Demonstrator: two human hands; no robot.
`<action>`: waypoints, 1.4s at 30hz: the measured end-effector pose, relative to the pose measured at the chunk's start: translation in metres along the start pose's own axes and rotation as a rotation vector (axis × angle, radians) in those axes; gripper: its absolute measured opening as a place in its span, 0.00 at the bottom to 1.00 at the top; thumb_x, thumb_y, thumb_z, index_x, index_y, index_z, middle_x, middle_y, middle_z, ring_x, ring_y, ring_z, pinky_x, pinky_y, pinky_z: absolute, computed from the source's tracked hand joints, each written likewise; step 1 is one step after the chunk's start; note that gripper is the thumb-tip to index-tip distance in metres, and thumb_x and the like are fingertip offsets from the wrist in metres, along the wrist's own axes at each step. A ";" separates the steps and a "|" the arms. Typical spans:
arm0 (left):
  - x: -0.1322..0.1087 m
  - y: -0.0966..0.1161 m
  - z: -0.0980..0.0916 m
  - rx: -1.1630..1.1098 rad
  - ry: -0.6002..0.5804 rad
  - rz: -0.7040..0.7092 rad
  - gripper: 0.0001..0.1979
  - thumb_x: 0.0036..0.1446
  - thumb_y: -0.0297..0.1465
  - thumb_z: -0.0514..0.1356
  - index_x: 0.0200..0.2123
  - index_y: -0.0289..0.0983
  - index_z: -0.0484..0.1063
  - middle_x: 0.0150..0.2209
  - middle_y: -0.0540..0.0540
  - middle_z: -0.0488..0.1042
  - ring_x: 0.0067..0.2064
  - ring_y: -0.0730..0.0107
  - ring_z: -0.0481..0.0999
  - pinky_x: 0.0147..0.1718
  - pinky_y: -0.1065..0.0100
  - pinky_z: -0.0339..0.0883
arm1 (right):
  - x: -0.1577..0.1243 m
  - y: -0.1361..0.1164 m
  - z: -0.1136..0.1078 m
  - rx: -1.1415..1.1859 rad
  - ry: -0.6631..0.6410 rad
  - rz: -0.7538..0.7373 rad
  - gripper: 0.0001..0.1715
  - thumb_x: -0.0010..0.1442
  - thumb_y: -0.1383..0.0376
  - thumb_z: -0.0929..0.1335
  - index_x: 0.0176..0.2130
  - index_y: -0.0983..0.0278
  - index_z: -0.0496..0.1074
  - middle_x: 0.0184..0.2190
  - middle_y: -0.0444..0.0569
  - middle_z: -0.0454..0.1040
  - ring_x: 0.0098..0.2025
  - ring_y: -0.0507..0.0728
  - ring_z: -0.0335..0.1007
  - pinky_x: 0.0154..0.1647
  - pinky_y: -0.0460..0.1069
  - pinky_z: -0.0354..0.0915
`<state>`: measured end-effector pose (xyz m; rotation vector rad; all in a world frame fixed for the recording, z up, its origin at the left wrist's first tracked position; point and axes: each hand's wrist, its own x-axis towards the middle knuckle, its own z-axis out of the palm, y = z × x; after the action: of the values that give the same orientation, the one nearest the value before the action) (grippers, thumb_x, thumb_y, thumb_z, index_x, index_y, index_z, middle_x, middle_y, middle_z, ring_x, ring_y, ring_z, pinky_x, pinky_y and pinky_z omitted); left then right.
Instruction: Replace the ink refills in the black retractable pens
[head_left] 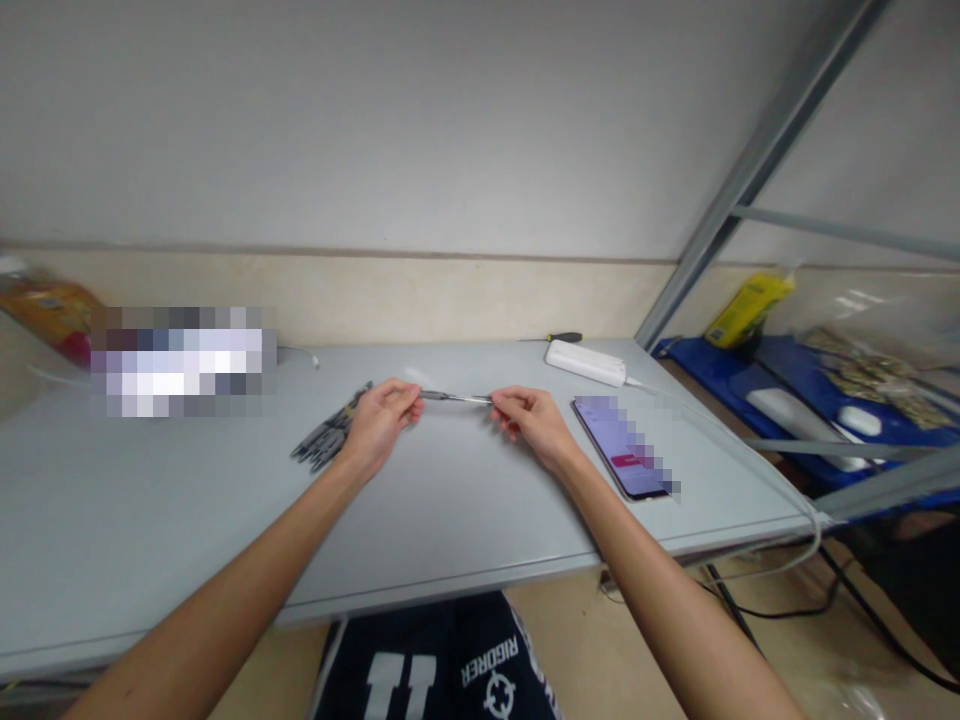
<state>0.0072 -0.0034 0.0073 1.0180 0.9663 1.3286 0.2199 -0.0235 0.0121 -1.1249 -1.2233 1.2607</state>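
Observation:
A thin grey pen-like stick (pixel 457 398) is held level just above the grey table (pixel 450 520), one end in each hand. My left hand (pixel 379 420) pinches its left end with curled fingers. My right hand (pixel 529 418) pinches its right end the same way. Just left of my left hand lies a bundle of several similar dark grey sticks (pixel 330 435) on the table.
A phone (pixel 622 447) with a lit screen lies right of my right hand. Behind it are a white power brick (pixel 586 362) with a cable and a small screwdriver (pixel 559 338). A metal frame and a blue-covered surface with clutter stand at the right.

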 end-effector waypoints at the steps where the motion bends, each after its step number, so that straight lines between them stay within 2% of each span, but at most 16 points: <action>1: 0.000 0.000 0.000 0.002 -0.002 0.005 0.14 0.39 0.36 0.68 0.25 0.34 0.69 0.20 0.51 0.70 0.23 0.77 0.67 0.24 0.73 0.60 | 0.000 0.001 0.000 0.005 -0.001 -0.005 0.17 0.45 0.56 0.72 0.31 0.67 0.73 0.21 0.44 0.71 0.18 0.46 0.60 0.14 0.42 0.55; 9: -0.001 0.001 0.001 0.043 -0.020 0.026 0.16 0.42 0.39 0.67 0.22 0.35 0.65 0.18 0.53 0.68 0.21 0.79 0.64 0.21 0.74 0.57 | 0.001 0.001 -0.001 0.002 0.037 -0.075 0.16 0.42 0.61 0.73 0.32 0.65 0.72 0.24 0.43 0.70 0.20 0.47 0.61 0.16 0.43 0.57; 15: 0.001 -0.004 -0.002 0.158 0.033 0.086 0.19 0.46 0.43 0.63 0.20 0.35 0.62 0.17 0.53 0.66 0.18 0.80 0.62 0.19 0.74 0.55 | 0.001 -0.001 -0.002 -0.019 0.072 -0.097 0.17 0.42 0.60 0.73 0.33 0.66 0.73 0.19 0.41 0.68 0.19 0.48 0.60 0.18 0.44 0.57; 18: 0.002 -0.003 -0.001 0.100 0.041 0.064 0.18 0.44 0.42 0.65 0.20 0.35 0.62 0.17 0.54 0.66 0.19 0.80 0.62 0.20 0.74 0.55 | 0.001 -0.002 -0.002 -0.015 0.098 -0.090 0.17 0.43 0.59 0.73 0.33 0.67 0.74 0.18 0.41 0.68 0.18 0.47 0.58 0.19 0.44 0.57; 22: 0.002 0.001 0.000 -0.007 0.053 0.021 0.18 0.40 0.40 0.67 0.20 0.35 0.63 0.17 0.53 0.66 0.19 0.80 0.63 0.20 0.75 0.55 | 0.001 -0.004 -0.002 0.067 0.169 -0.092 0.15 0.41 0.61 0.73 0.31 0.67 0.75 0.18 0.42 0.69 0.19 0.48 0.59 0.19 0.44 0.57; 30: 0.002 0.005 0.001 -0.041 0.086 0.041 0.17 0.39 0.38 0.67 0.19 0.34 0.63 0.17 0.53 0.66 0.21 0.80 0.63 0.20 0.75 0.55 | 0.005 -0.006 -0.009 0.204 0.344 -0.143 0.09 0.41 0.64 0.71 0.27 0.66 0.74 0.19 0.42 0.68 0.21 0.48 0.59 0.20 0.45 0.56; 42: 0.001 0.005 0.000 -0.036 0.077 0.046 0.16 0.41 0.36 0.66 0.19 0.34 0.63 0.17 0.53 0.65 0.21 0.80 0.63 0.21 0.75 0.55 | 0.006 -0.005 -0.010 0.210 0.347 -0.139 0.10 0.41 0.65 0.71 0.27 0.66 0.73 0.19 0.42 0.67 0.20 0.48 0.59 0.20 0.45 0.56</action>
<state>0.0055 -0.0021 0.0119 0.9727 0.9785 1.4272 0.2302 -0.0173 0.0162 -1.0340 -0.8721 1.0122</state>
